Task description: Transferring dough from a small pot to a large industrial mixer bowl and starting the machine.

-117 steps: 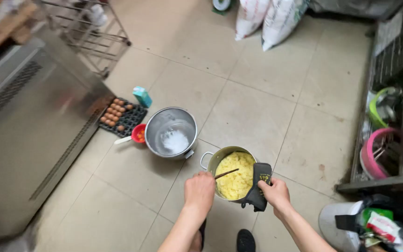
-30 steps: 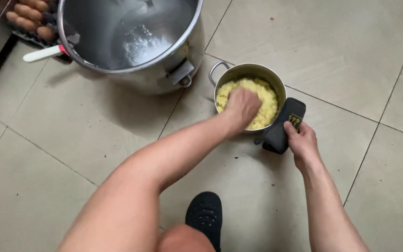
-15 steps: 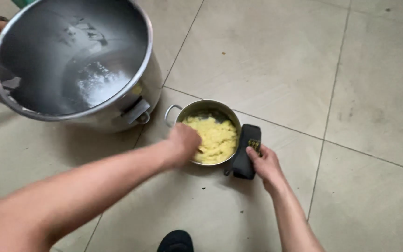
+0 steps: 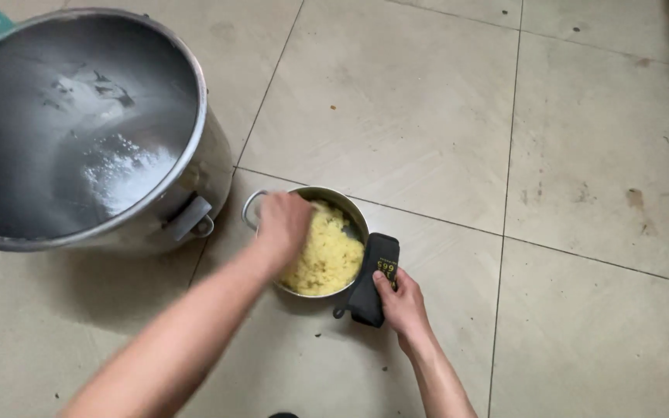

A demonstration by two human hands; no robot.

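L hand (image 4: 284, 224) clenched in mash (image 4: 327, 255) inside small pot (image 4: 303, 195); R hand (image 4: 402, 303) grips mitt (image 4: 373, 279).

You stand over a floor (image 4: 427, 101) of large beige tiles, grout lines running toward 12 o'clock. Dark stains (image 4: 636, 197) mark the tile at 3 o'clock. Light is soft and even.

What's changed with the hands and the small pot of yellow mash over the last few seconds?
The left hand let go of the wooden stirring stick and now reaches into the yellow mash itself. The right hand still grips the dark mitt on the small pot, beside the big steel pot.
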